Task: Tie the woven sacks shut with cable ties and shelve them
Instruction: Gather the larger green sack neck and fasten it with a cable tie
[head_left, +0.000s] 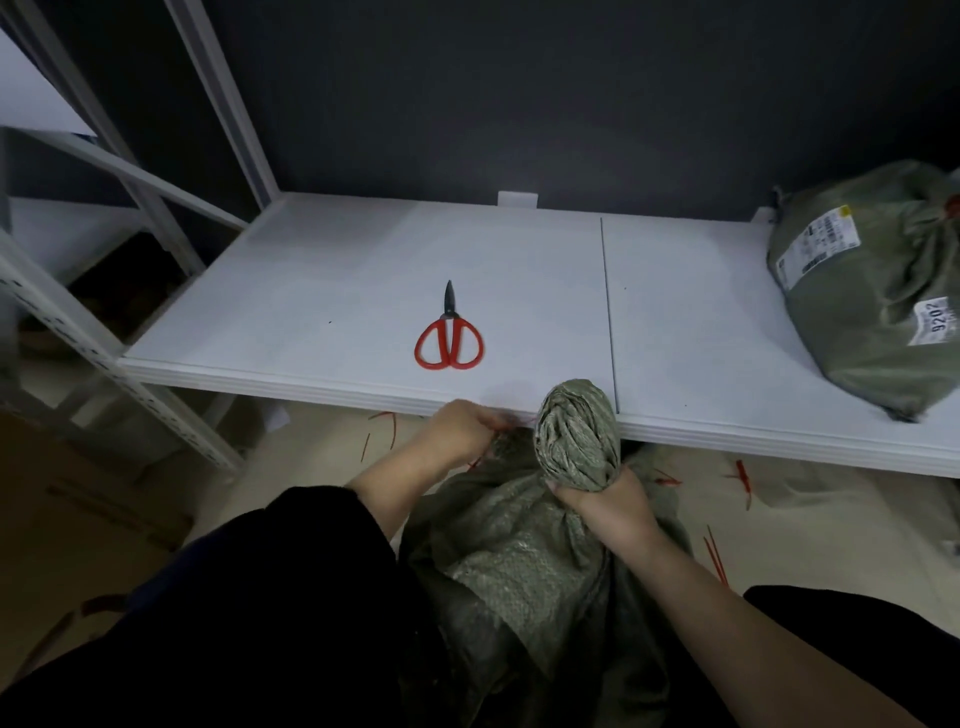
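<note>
Right hand (602, 501) is clamped round the gathered neck of the green sack (524, 577), fingers wrapped tight just under the twisted top, which pokes up against the front edge of the white shelf (322, 291). The body of the sack sits below that edge, close in front of the person. Left hand (460, 428) is at the shelf's front lip too, just left of the neck. Its fingers are curled, pinching a thin red cable tie (501, 427) — only a sliver shows, so whether it is looped round the neck yet I cannot tell. Scissors (449, 338) lie closed on the shelf, mid-board, back from the lip, nobody touching them. A tied sack (872, 312) rests at the shelf's far right end. Red offcuts (743, 480) are scattered on the floor below and in front of the shelf.

Now the risks, as I judge them. That twist looks thick and springy — if the right hand slackens before the tie locks, the neck could unwind and the mouth open. The tie is thin and the left hand's pinch small, so it could slip out and drop among the offcuts under the shelf, hard to pick out. Cinch it too high and the loop may slide off the top
</note>
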